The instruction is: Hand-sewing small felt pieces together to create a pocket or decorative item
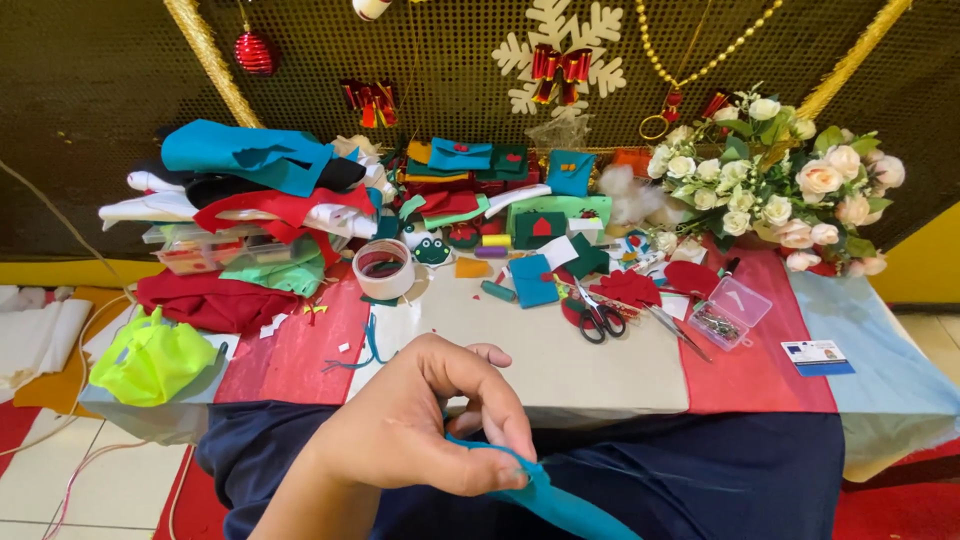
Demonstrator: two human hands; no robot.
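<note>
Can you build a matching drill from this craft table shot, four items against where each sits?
Items:
1. scissors
2. tape roll
3. neon yellow bag
4. clear plastic box

Places:
A. at the table's left edge, in front of the red fabric
B. right of the scissors, on the red cloth
C. middle of the table, on the beige mat
D. just right of the fabric pile, left of the scissors

Pairs: 1-C, 2-D, 3-A, 4-B

Nearer the camera, one hand pinches a teal felt strip.
</note>
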